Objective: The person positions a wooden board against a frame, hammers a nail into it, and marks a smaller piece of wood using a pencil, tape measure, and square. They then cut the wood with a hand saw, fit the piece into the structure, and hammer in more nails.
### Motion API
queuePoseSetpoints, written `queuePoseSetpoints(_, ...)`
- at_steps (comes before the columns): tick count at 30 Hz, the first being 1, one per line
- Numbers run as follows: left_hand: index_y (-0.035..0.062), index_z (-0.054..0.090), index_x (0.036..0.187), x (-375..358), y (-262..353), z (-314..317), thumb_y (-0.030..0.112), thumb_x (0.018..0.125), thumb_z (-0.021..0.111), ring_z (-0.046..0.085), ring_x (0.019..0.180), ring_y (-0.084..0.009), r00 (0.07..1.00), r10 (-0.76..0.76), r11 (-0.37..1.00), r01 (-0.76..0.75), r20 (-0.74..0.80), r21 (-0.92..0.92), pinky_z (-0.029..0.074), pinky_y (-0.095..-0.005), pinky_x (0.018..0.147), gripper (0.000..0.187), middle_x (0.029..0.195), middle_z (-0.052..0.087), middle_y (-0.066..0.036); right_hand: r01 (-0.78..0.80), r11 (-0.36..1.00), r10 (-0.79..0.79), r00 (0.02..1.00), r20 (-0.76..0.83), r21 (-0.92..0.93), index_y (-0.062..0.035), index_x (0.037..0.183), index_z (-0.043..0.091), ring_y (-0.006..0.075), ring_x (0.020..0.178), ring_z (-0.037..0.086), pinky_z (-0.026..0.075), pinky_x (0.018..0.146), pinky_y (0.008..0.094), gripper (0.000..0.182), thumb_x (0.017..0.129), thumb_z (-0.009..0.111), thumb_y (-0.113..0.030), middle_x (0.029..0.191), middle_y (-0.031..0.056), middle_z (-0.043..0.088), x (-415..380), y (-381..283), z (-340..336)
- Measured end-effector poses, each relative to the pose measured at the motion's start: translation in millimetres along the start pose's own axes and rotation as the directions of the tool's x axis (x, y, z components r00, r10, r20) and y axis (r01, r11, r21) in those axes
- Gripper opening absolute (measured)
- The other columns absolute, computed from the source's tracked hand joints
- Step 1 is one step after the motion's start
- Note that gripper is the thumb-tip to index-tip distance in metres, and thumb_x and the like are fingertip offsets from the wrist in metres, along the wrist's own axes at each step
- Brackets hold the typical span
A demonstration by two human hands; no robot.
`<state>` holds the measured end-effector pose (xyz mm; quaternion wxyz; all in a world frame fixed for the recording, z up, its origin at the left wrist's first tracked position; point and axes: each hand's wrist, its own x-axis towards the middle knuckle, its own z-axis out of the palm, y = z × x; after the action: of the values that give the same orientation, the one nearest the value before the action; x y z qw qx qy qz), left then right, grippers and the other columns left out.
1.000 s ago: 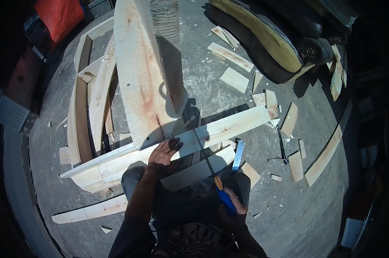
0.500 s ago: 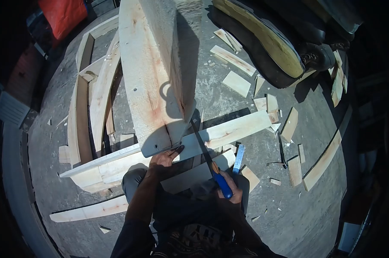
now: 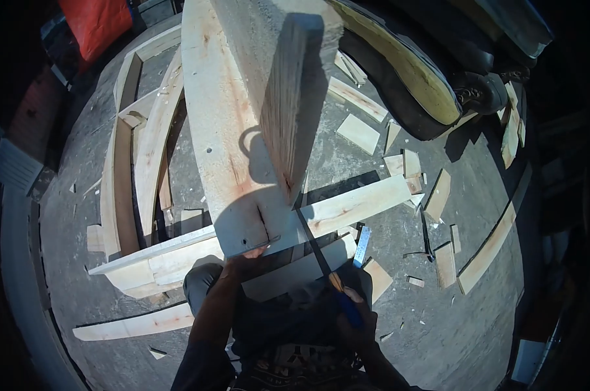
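Now | large timber (image 3: 226, 143) covers more of left hand (image 3: 244, 263), grip unreadable, work partly obscured | right hand (image 3: 362, 318) wrapped round saw (image 3: 318, 254), blade across plank (image 3: 360, 205)

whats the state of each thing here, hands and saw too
left hand: partly hidden at the big timber's near end
right hand: closed on the saw's handle
saw: blade across the plank
plank: cut depth not visible
big timber: near end over the plank
curved frame: joined, lying down
offcut: loose, flat
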<state>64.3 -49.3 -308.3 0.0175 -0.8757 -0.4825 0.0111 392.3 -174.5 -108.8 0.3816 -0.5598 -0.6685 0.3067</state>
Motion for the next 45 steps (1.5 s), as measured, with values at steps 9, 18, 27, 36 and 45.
queuePoseSetpoints(9, 0.0125, 0.048, 0.151, -1, 9, 0, 0.036, 0.093, 0.061, 0.038, 0.149, -0.0274, 0.99, -0.143, 0.912, 0.134, 0.006, -0.387, 0.026, -0.0463, 0.125, 0.064, 0.156, 0.048, -0.012, -0.05, 0.983, 0.063, 0.995, -0.072, 0.178, -0.0035, 0.133, 0.063, 0.0185, 0.08, 0.069, 0.054, 0.074, 0.0302, 0.051, 0.082, 0.068, -0.001, 0.1, 0.0192, 0.073, 117, 64, 103)
queuePoseSetpoints(18, 0.0119, 0.041, 0.156, -3, 14, 54, 0.045, 0.094, 0.058, 0.037, 0.149, -0.0298, 0.976, -0.162, 0.901, 0.207, 0.147, -0.382, 0.027, -0.0472, 0.124, 0.072, 0.159, 0.044, -0.012, -0.19, 0.98, 0.194, 0.977, 0.083, -0.059, -0.0035, 0.133, 0.063, 0.0264, 0.101, 0.076, 0.06, 0.082, 0.0336, 0.056, 0.077, 0.069, -0.006, 0.116, 0.0214, 0.073, -90, -13, -52)
queuePoseSetpoints(27, 0.015, 0.042, 0.156, 0, 7, -13, 0.052, 0.089, 0.062, 0.039, 0.148, -0.0311, 0.995, -0.094, 0.897, 0.073, -0.025, -0.435, 0.027, -0.0488, 0.123, 0.079, 0.162, 0.039, -0.014, -0.168, 0.975, 0.167, 0.986, 0.024, 0.144, -0.0037, 0.139, 0.059, 0.0151, 0.083, 0.067, 0.054, 0.078, 0.029, 0.056, 0.083, 0.068, -0.004, 0.113, 0.0163, 0.074, 89, 47, 84)
queuePoseSetpoints(36, 0.0207, 0.045, 0.154, -8, 15, -24, 0.042, 0.087, 0.068, 0.039, 0.146, -0.0362, 0.951, -0.305, 0.577, 0.23, 0.054, -0.784, 0.027, -0.051, 0.123, 0.074, 0.16, 0.039, -0.017, -0.103, 0.989, 0.097, 0.993, 0.062, 0.104, -0.0051, 0.136, 0.062, 0.0158, 0.088, 0.073, 0.055, 0.075, 0.0278, 0.053, 0.084, 0.066, -0.003, 0.108, 0.0173, 0.074, 25, 35, 33)
queuePoseSetpoints(45, 0.0152, 0.045, 0.153, -4, 11, -19, 0.038, 0.082, 0.075, 0.042, 0.145, -0.0364, 0.986, -0.096, 0.898, 0.027, -0.136, -0.439, 0.032, -0.0497, 0.121, 0.081, 0.154, 0.048, -0.017, -0.221, 0.958, 0.233, 0.971, 0.047, -0.184, -0.0098, 0.131, 0.066, 0.0242, 0.102, 0.075, 0.058, 0.083, 0.0322, 0.048, 0.083, 0.074, -0.006, 0.115, 0.0168, 0.075, -81, 0, -35)
